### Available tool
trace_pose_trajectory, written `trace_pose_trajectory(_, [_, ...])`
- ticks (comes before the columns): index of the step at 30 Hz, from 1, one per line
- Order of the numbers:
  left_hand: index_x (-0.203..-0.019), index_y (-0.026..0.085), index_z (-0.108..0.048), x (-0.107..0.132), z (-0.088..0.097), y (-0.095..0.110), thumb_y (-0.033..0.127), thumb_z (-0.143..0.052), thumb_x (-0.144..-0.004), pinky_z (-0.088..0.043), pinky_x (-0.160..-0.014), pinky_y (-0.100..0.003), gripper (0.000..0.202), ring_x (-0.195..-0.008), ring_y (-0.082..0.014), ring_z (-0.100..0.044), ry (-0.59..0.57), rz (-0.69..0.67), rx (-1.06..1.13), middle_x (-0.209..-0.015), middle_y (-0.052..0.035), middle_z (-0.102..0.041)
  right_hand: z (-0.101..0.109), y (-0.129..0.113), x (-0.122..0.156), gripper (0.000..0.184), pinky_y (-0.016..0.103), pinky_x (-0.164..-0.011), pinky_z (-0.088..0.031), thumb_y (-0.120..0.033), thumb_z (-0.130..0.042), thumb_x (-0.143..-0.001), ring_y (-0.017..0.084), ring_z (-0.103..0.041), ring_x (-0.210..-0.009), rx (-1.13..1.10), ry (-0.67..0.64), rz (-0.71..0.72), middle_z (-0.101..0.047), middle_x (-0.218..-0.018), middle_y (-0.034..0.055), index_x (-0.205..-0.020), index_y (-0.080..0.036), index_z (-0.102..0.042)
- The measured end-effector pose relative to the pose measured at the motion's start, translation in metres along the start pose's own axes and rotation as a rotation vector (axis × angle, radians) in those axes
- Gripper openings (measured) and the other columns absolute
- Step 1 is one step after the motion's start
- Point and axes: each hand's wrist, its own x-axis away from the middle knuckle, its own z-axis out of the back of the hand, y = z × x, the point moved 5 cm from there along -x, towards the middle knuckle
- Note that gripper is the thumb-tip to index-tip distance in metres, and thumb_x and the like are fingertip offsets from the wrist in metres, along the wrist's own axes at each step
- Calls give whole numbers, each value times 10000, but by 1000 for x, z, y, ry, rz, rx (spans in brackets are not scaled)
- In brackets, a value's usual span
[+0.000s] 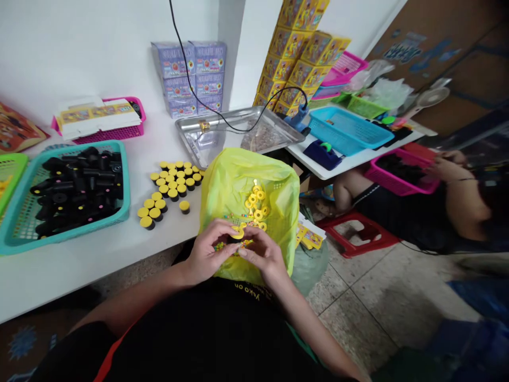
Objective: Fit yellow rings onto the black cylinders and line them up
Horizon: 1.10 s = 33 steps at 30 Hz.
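Note:
Over a basket lined with a yellow plastic bag [217,180], my two hands meet around a small yellow-and-black piece [237,232]. The thumb and fingers of my left hand [207,252] pinch its left side. My right hand [265,253] closes on it from the right, its thumb near the lower edge. The fingers partly cover the piece, so its exact kind is unclear. Inside the bag lie several yellow rings [258,214] and small multicoloured beads [219,246], some of them just below my fingertips.
Black cylinders with yellow tops [172,185] stand grouped on the white table [89,265]. Further left is a teal basket [126,185] of black parts. Behind are a metal tray [191,126], purple boxes [209,58] and stacked yellow boxes [282,45]. Another person sits right beside a pink basket [382,178].

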Motion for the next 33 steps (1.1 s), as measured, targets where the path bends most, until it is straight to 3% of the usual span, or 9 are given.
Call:
trace_pose_trajectory(2, [-1168, 200, -573, 1, -2, -3, 212, -682, -920, -556, -886, -313, 271, -1025, -190, -668, -14, 39, 45, -1108, -86, -644, -4, 6, -1, 413, 342, -683, -590, -505, -760, -840, 233, -682, -913, -144, -29, -35, -690, -1025, 61, -1156, -260, -656])
trace_pose_trajectory(4, [-1225, 195, -526, 4, -2, -7, 204, -689, -912, -559, -905, -326, 353, -1025, -193, -682, -10, 89, 77, -1136, -95, -652, -3, 2, -1, 370, 329, -691, -583, -430, -766, -854, 218, -669, -917, -130, 16, 27, -674, -1040, 48, -1179, -284, -668])
trace_pose_trajectory(11, [-1179, 176, -543, 10, -1, -8, 205, -678, -892, -551, -831, -306, 318, -916, -183, -674, -2, 63, 31, -1000, -79, -666, -7, -42, 5, 363, 410, -865, -565, -153, -679, -911, 232, -662, -1010, 306, -3, 397, -664, -1110, 72, -1234, -318, -681])
trace_pose_trajectory(19, [-1214, 171, -537, 15, -4, -12, 163, -656, -877, -544, -787, -306, 357, -930, -202, -687, -16, 66, 58, -1054, -108, -694, -13, -39, 6, 330, 411, -864, -567, -135, -617, -935, 237, -640, -1047, 412, -122, 465, -619, -1141, 87, -1225, -289, -648])
trace_pose_trajectory(24, [-1229, 159, -591, 18, 1, -8, 189, -680, -872, -558, -815, -324, 370, -961, -219, -689, 17, -11, 7, -1111, -126, -691, -22, -42, 4, 331, 418, -852, -549, -146, -652, -912, 256, -615, -1042, 433, -169, 572, -601, -1139, 111, -1228, -241, -635])
trace_pose_trajectory(29, [-1247, 160, -600, 19, 12, 1, 234, -657, -920, -561, -754, -295, 341, -873, -183, -674, 66, -19, -86, -1072, -121, -687, -33, -41, -3, 225, 411, -871, -542, -149, -618, -947, 234, -635, -1015, 373, -118, 466, -632, -1092, 81, -1141, -257, -655])
trace_pose_trajectory(33, [-1176, 189, -657, 15, 36, 14, 185, -669, -920, -548, -737, -272, 257, -881, -172, -647, 165, -180, -230, -987, -80, -665, -36, -36, -11, 228, 419, -870, -554, -227, -670, -932, 233, -658, -994, 291, -36, 363, -668, -1116, 73, -1155, -269, -662])
